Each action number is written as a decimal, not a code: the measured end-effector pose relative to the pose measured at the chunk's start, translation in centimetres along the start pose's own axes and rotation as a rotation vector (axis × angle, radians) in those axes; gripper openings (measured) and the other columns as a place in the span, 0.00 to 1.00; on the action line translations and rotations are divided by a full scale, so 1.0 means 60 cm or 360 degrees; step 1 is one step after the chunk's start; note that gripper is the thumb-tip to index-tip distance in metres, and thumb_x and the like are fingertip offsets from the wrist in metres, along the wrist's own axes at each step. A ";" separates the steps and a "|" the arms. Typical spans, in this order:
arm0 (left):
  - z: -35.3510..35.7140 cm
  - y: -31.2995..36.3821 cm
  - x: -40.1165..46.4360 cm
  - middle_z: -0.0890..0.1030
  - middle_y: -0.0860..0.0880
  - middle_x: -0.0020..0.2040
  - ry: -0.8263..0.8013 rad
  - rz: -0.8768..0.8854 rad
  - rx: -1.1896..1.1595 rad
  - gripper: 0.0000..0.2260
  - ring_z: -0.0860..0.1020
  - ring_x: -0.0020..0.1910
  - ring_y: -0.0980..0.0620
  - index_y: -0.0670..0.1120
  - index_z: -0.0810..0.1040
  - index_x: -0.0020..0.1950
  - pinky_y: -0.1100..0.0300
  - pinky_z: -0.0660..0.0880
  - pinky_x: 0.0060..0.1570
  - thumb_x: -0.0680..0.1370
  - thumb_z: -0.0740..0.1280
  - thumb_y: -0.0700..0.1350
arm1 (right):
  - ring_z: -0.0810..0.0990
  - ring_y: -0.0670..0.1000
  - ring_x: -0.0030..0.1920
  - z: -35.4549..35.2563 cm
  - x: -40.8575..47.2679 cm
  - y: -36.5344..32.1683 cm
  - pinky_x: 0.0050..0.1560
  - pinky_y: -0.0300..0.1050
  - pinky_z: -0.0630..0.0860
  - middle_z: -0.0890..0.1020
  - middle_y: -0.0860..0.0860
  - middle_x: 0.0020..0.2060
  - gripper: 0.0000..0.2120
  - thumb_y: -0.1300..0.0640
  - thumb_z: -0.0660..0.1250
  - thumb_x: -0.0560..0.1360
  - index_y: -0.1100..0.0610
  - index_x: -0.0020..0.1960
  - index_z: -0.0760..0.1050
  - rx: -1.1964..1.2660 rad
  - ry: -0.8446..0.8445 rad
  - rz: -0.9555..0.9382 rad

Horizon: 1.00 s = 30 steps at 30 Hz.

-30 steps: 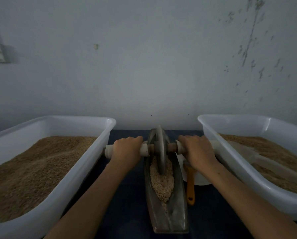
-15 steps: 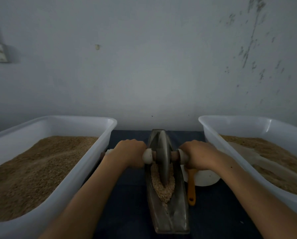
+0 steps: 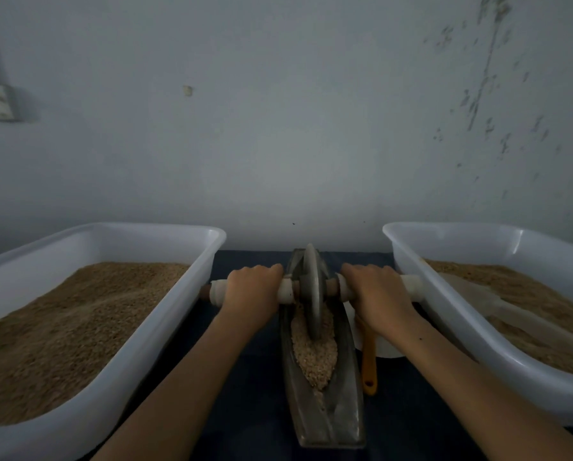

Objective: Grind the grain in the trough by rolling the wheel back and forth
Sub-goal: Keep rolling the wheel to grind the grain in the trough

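My hands grip the wooden axle, the left hand and right hand flanking the grey metal wheel.
The long metal trough runs lengthwise between my hands.

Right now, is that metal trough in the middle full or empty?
Partly full. A heap of pale grain lies under the wheel in the trough, whose near end shows bare metal.

Grain-processing workroom — grain tubs; grinding trough; stained wall
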<state>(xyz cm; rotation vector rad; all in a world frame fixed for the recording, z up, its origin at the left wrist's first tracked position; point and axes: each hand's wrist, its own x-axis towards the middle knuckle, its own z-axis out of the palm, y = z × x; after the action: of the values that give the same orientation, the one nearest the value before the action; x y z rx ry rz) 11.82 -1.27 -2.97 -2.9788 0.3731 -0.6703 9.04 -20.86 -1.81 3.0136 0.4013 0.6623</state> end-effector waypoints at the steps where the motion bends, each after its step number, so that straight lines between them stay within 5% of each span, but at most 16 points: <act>1: 0.001 0.002 -0.001 0.79 0.50 0.49 0.0034 -0.0009 0.0026 0.09 0.78 0.47 0.49 0.49 0.69 0.54 0.57 0.64 0.40 0.77 0.65 0.49 | 0.75 0.52 0.52 0.002 0.000 0.000 0.50 0.45 0.63 0.77 0.48 0.50 0.10 0.61 0.61 0.76 0.49 0.46 0.61 0.0012 0.0010 0.0006; 7: -0.014 -0.007 0.005 0.79 0.48 0.52 -0.0264 0.0084 -0.0003 0.12 0.78 0.51 0.48 0.49 0.72 0.56 0.56 0.68 0.45 0.75 0.67 0.49 | 0.78 0.53 0.51 -0.015 0.008 0.008 0.47 0.45 0.68 0.79 0.50 0.48 0.10 0.59 0.63 0.76 0.49 0.41 0.64 0.0015 -0.0295 -0.0037; 15: -0.046 -0.040 0.008 0.77 0.49 0.58 -0.0976 0.0250 -0.0422 0.20 0.73 0.51 0.53 0.49 0.72 0.62 0.58 0.68 0.50 0.71 0.73 0.46 | 0.79 0.51 0.50 -0.056 0.015 0.019 0.47 0.45 0.74 0.80 0.51 0.50 0.09 0.56 0.70 0.73 0.52 0.53 0.75 0.0071 -0.0827 -0.0123; 24: -0.018 -0.046 0.013 0.79 0.48 0.51 -0.0381 0.0068 -0.0191 0.19 0.77 0.48 0.49 0.50 0.68 0.50 0.56 0.72 0.44 0.68 0.73 0.55 | 0.78 0.51 0.45 -0.015 0.014 0.024 0.43 0.43 0.69 0.80 0.49 0.46 0.10 0.46 0.68 0.73 0.47 0.43 0.66 -0.0027 -0.0360 0.0014; 30: -0.005 -0.041 0.008 0.79 0.48 0.51 -0.0266 0.0007 -0.0102 0.16 0.78 0.49 0.47 0.48 0.69 0.54 0.56 0.70 0.43 0.73 0.69 0.54 | 0.78 0.52 0.51 0.005 0.011 0.019 0.45 0.44 0.66 0.79 0.50 0.50 0.12 0.51 0.67 0.74 0.51 0.55 0.69 -0.0136 -0.0045 -0.0014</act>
<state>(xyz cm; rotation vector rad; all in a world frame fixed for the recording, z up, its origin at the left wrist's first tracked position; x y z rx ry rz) 12.67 0.96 -2.19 -3.0643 0.3967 -0.4123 10.00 -21.81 -1.71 2.9354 0.3750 0.6191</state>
